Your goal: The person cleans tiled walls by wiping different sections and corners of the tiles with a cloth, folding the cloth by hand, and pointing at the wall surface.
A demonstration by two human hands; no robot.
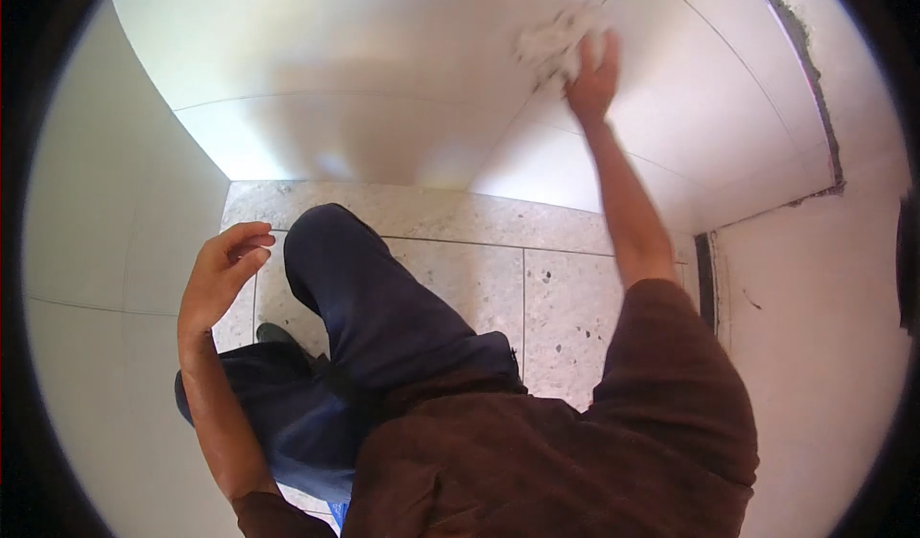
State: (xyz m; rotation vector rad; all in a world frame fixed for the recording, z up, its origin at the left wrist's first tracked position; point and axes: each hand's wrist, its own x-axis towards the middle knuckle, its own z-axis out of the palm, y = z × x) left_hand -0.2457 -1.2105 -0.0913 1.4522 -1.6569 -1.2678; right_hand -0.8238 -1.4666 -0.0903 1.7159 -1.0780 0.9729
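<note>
My right hand [596,83] is stretched out to the tiled wall [402,49], pressing a crumpled, whitish rag with dark smudges [556,45] against its surface. Both the rag and the fingers are smeared by motion. My left hand [222,274] hangs in the air beside my bent knee. Its fingers are loosely curled and apart, with nothing in them.
Pale speckled floor tiles [470,274] with dark joints lie below the wall. Another wall [105,241] rises close on my left. Along the tiled area's right side runs a rough, unfinished edge [824,116]. A dark vertical strip [707,279] stands near the right corner.
</note>
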